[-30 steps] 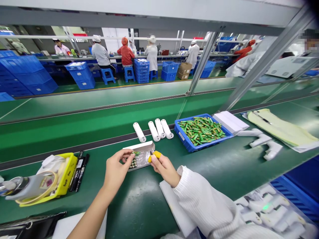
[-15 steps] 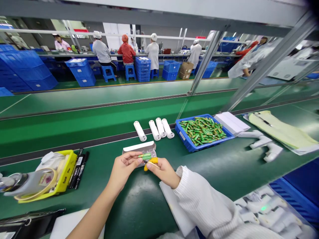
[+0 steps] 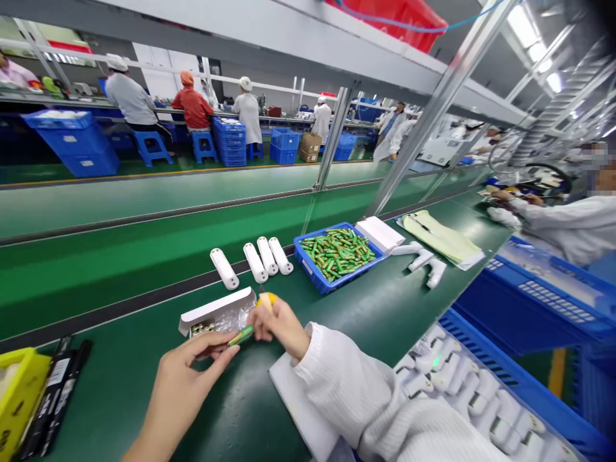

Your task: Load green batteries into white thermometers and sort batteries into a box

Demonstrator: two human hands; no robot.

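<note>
My left hand [image 3: 185, 372] pinches a green battery [image 3: 241, 335] between thumb and fingertips, above the green bench. Close by on the right, my right hand [image 3: 279, 326] is closed with its fingers curled. Something yellow [image 3: 267, 299] shows at its fingertips beside a slim dark-tipped piece; I cannot make out what it is. Behind both hands lies an open white box [image 3: 219, 307], with clear plastic and small metal parts inside. Several white elongated housings [image 3: 224, 268] rest beyond the box. To their right, a blue tray [image 3: 315, 277] holds a heap of green batteries [image 3: 339, 252].
A yellow basket [image 3: 24, 398] and black markers [image 3: 62, 391] lie at left. White paper [image 3: 380, 234], white handheld devices [image 3: 423, 256] and a yellowish sheet [image 3: 443, 237] lie right. Below the bench edge, a blue crate [image 3: 486, 340] holds white devices. A co-worker's sleeve [image 3: 572, 221] is far right.
My view has turned right, so bench objects appear further left. My hands have moved apart slightly; the green battery now sits in my left fingertips, and my right hand has drawn away from it.
</note>
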